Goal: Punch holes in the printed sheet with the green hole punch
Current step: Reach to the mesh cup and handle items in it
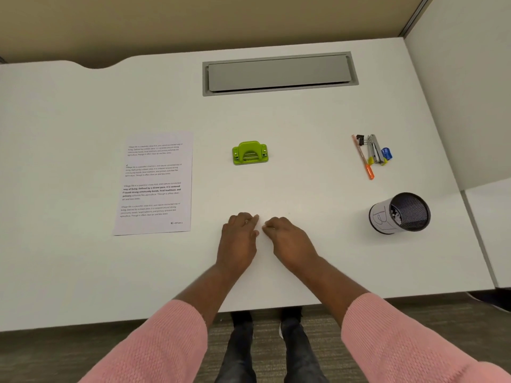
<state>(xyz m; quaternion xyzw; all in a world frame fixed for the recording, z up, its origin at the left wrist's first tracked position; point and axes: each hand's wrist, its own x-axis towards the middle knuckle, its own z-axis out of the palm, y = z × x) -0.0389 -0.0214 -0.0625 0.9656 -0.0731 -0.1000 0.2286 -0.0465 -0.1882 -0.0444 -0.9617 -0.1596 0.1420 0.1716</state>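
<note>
A printed sheet (154, 183) with several blocks of text lies flat on the left of the white desk (304, 128). The green hole punch (250, 153) stands alone in the middle, to the right of the sheet and apart from it. My left hand (239, 239) and my right hand (287, 239) rest side by side on the desk near its front edge, below the punch. Their fingers are loosely curled and hold nothing. Neither hand touches the sheet or the punch.
At the right lie an orange pen (363, 158), a stapler (374, 150) with a binder clip, and a small blue item (387, 153). A black mesh cup (399, 212) with a white label stands at the right front. A grey cable hatch (279, 74) is at the back.
</note>
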